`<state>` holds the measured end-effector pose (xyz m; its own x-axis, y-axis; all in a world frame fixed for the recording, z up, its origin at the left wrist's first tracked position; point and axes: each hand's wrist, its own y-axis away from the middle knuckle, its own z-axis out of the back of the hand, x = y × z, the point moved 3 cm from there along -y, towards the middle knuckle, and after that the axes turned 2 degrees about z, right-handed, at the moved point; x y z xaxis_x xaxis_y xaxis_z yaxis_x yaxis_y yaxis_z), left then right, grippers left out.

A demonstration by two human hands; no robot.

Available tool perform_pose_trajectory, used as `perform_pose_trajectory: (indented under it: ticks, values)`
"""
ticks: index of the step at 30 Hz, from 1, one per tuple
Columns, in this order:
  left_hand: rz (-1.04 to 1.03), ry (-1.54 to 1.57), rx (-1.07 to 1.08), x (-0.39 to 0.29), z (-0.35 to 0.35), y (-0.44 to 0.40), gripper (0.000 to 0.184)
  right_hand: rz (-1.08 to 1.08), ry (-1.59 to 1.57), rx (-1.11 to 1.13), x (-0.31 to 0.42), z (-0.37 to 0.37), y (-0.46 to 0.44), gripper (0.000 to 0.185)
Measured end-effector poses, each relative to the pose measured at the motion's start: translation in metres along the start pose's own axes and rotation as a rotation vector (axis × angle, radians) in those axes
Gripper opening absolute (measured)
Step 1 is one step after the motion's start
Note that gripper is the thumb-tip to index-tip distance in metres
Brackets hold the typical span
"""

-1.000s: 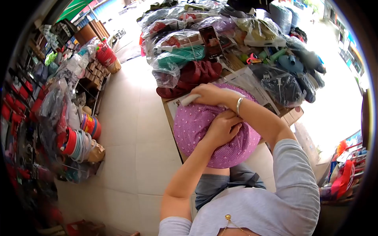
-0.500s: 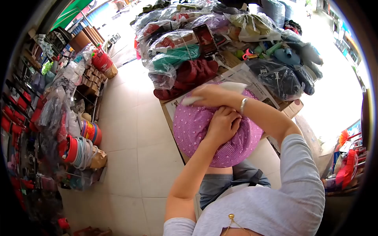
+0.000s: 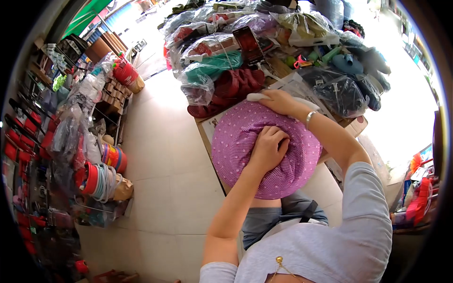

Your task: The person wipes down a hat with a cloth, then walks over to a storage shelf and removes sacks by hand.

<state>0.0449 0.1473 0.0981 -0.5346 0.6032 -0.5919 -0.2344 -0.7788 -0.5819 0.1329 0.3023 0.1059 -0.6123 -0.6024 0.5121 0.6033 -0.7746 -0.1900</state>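
Observation:
A round, puffy piece of purple checked fabric (image 3: 236, 137) with small pale dots lies before me at the table's near edge. Its middle is sunken and gathered into folds. My left hand (image 3: 270, 148) presses into that middle, fingers curled on the folds; the fingertips are partly hidden. At the far rim, my right hand (image 3: 283, 103), with a silver bracelet at the wrist, grips a white cloth (image 3: 256, 97) against the fabric. One end of the cloth sticks out left of the fingers, and more of it shows behind the hand.
Dark red sandals (image 3: 238, 87) and several plastic-wrapped shoes (image 3: 332, 89) are heaped on the table behind the fabric. Newspaper (image 3: 295, 85) lies under them. Shelves of goods line the left, with a coiled hose (image 3: 104, 183) beside the tiled floor (image 3: 155, 155).
My right hand has swept the white cloth from over the fabric's upper middle to its far rim, rightward and away. My left hand stays on the gathered middle.

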Motion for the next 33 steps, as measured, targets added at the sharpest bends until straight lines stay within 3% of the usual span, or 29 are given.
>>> perform_pose_trajectory:
  ticks: [2, 4, 6, 9, 13, 15, 16, 18, 21, 25, 28, 30, 33]
  values:
    - [-0.003, 0.001, -0.01, -0.001, 0.001, 0.0, 0.009, -0.056, -0.003, -0.049, -0.008, 0.0, 0.012, 0.041]
    - [0.008, -0.026, 0.015, 0.0, 0.0, -0.001, 0.008, 0.293, 0.12, -0.21, -0.006, -0.013, 0.015, 0.038]
    - [-0.016, -0.011, -0.011, 0.004, -0.003, 0.0, 0.008, 0.255, 0.024, -0.101, 0.031, -0.008, 0.019, 0.036]
    - [-0.029, -0.007, -0.028, 0.003, -0.003, 0.002, 0.008, 0.547, -0.051, 0.14, 0.057, -0.021, 0.01, 0.033]
    - [-0.012, -0.011, -0.012, -0.001, 0.001, 0.0, 0.007, 0.385, -0.17, 0.118, 0.03, -0.017, -0.005, 0.037]
    - [-0.009, -0.016, 0.003, -0.001, 0.001, -0.001, 0.007, 0.108, -0.237, 0.12, 0.006, -0.011, -0.009, 0.04]
    - [-0.003, -0.016, 0.019, -0.001, 0.001, -0.001, 0.007, 0.11, -0.238, 0.117, 0.001, -0.011, -0.007, 0.04]
    - [-0.014, -0.015, 0.013, -0.001, 0.0, -0.001, 0.007, 0.053, -0.001, -0.067, -0.013, -0.007, 0.002, 0.043]
    - [-0.018, 0.001, 0.005, -0.003, 0.0, 0.0, 0.007, 0.154, 0.15, -0.24, -0.016, -0.009, 0.028, 0.04]
    - [0.025, 0.001, 0.051, -0.006, 0.0, 0.002, 0.007, 0.169, 0.043, -0.179, 0.019, 0.009, 0.079, 0.034]
    - [-0.13, -0.023, -0.079, -0.008, 0.001, 0.001, 0.009, 0.323, -0.029, -0.181, 0.026, 0.011, 0.099, 0.031]
    - [-0.086, -0.023, -0.041, -0.008, 0.001, 0.001, 0.008, 0.403, -0.147, -0.165, 0.019, 0.011, 0.098, 0.03]
    - [-0.023, -0.002, 0.017, -0.007, 0.0, 0.002, 0.007, 0.285, -0.049, -0.202, -0.014, 0.009, 0.069, 0.03]
